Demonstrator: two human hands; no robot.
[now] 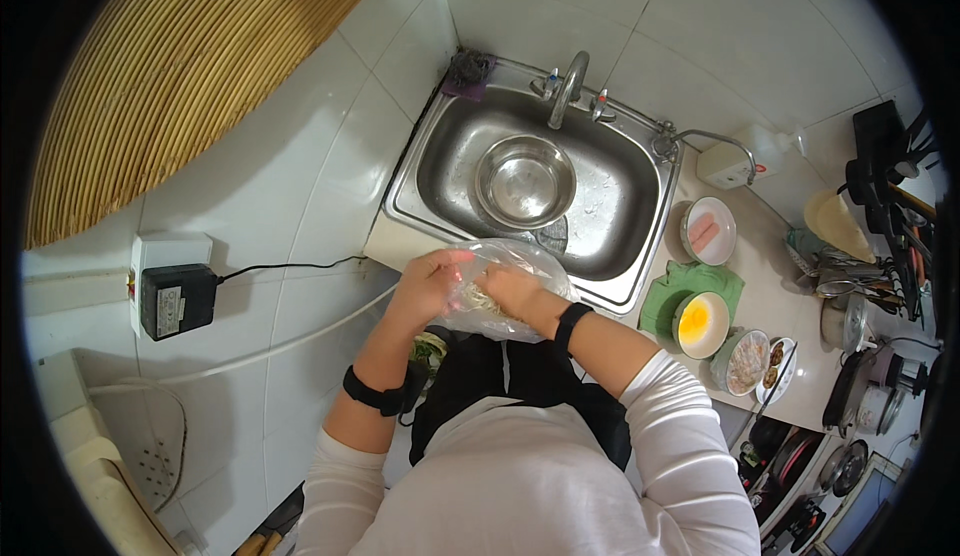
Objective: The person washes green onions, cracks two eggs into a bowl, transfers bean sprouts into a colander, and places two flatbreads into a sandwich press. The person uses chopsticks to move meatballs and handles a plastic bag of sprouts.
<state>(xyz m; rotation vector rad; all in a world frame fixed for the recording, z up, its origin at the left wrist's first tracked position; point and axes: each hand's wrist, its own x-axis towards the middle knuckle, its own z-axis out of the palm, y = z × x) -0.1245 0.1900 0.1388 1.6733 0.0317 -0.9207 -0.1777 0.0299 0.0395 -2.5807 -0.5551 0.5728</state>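
A clear plastic bag (529,256) is held at the near edge of the sink, in front of my body. My left hand (429,287) grips its left side, where pink-red print shows near the fingers. Inside the bag lie thin pale strands (486,302), perhaps bean sprouts. My right hand (511,291) reaches into the bag with bent fingers at these strands; whether it has closed on any is hidden. Beyond the bag, a round metal bowl (526,181) stands in the stainless steel sink (615,215).
A faucet (574,83) arches over the sink. Along the right counter stand a bowl with pink pieces (703,233), a bowl of yolks (697,322) on a green cloth (660,297), a bowl of pale mixture (742,361) and a small white dish (784,376). A power adapter (178,301) hangs left.
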